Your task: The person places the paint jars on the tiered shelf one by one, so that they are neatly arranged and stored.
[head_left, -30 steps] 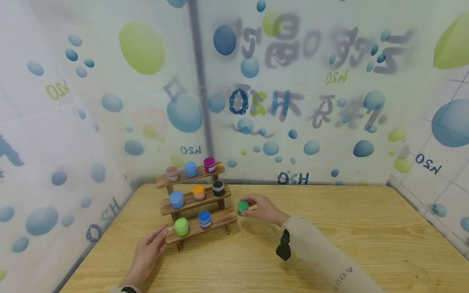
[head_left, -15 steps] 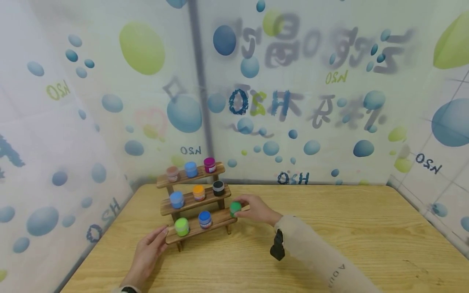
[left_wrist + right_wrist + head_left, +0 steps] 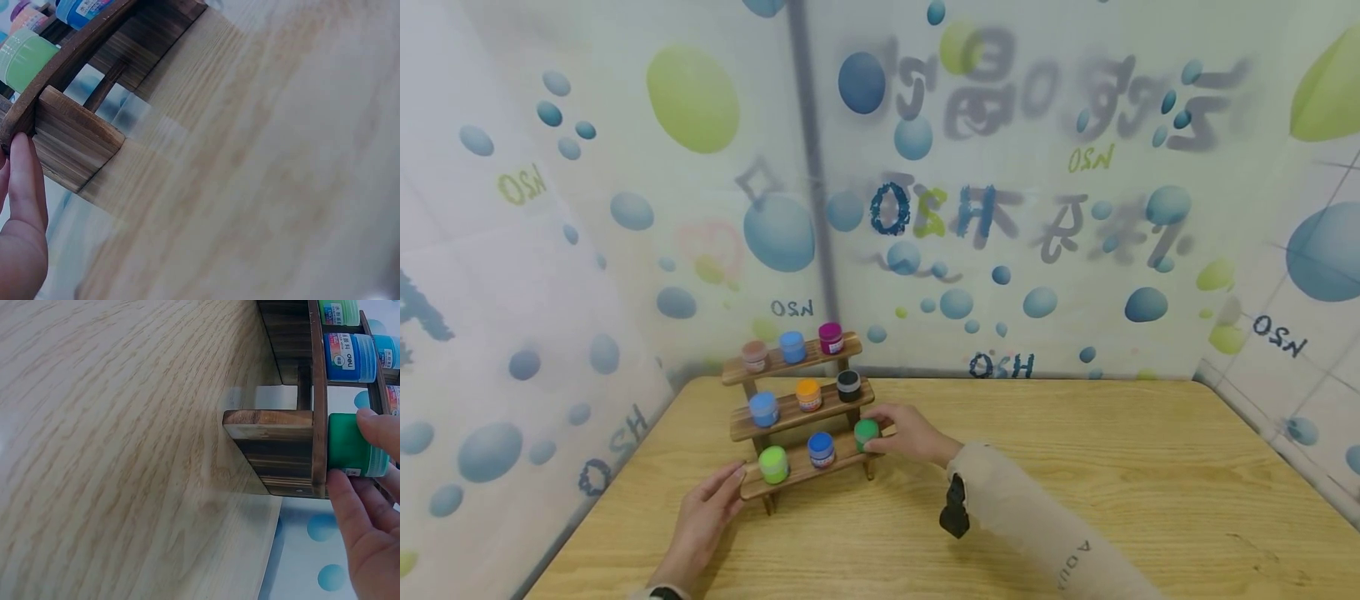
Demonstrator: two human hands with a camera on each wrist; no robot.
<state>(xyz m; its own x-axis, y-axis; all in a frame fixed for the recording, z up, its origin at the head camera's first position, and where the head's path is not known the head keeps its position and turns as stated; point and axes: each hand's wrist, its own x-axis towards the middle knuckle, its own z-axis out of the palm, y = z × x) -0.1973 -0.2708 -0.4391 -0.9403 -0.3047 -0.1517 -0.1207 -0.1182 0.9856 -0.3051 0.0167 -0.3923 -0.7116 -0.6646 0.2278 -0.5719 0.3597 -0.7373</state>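
Observation:
A three-tier wooden display rack (image 3: 842, 457) stands on the table, holding small paint jars. My right hand (image 3: 912, 433) pinches a green paint jar (image 3: 866, 433) between thumb and fingers at the right end of the bottom tier. In the right wrist view, the base of this green jar (image 3: 347, 445) is right at the board, fingertips around its side. My left hand (image 3: 706, 508) holds the left end of the bottom tier, a fingertip against the board's end in the left wrist view. On that tier also stand a light green jar (image 3: 773, 464) and a dark blue jar (image 3: 821, 449).
The middle tier bears a light blue jar (image 3: 763, 408), an orange jar (image 3: 808, 394) and a black jar (image 3: 848, 385). Up top are a brown jar (image 3: 755, 356), another blue jar (image 3: 792, 347) and a purple jar (image 3: 831, 338). A patterned curtain (image 3: 1037, 250) hangs behind the wooden table (image 3: 1075, 467).
My right hand has moved left with the green jar, from beside the rack to over the right end of the bottom tier. The left hand has stayed at the rack's left end.

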